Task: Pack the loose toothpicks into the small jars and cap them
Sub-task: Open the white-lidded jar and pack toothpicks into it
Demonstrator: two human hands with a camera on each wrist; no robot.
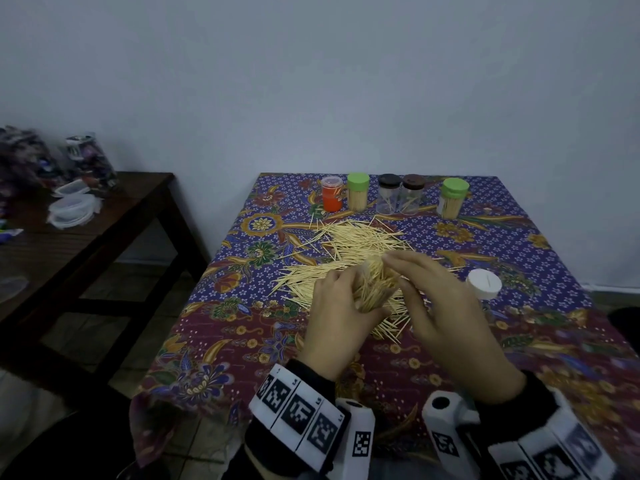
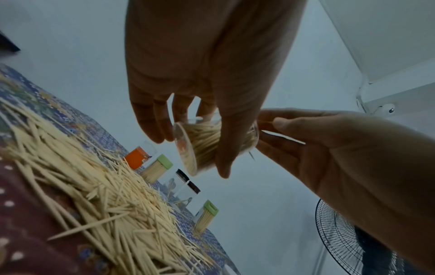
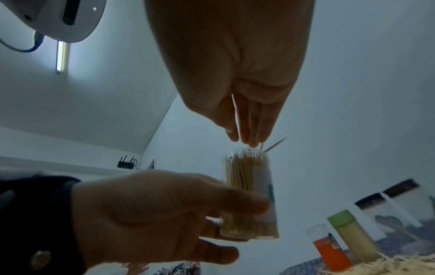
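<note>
At the centre of the head view the left hand (image 1: 334,306) is wrapped around a clear jar (image 1: 375,284) packed with toothpicks, lifted above the loose toothpick pile (image 1: 349,244) on the patterned tablecloth (image 1: 221,341). The right hand (image 1: 443,306) pinches a toothpick (image 3: 236,115) at the jar's mouth. A white cap (image 1: 483,284) lies at centre right; capped jars (image 1: 388,195) line the cloth's top edge
</note>
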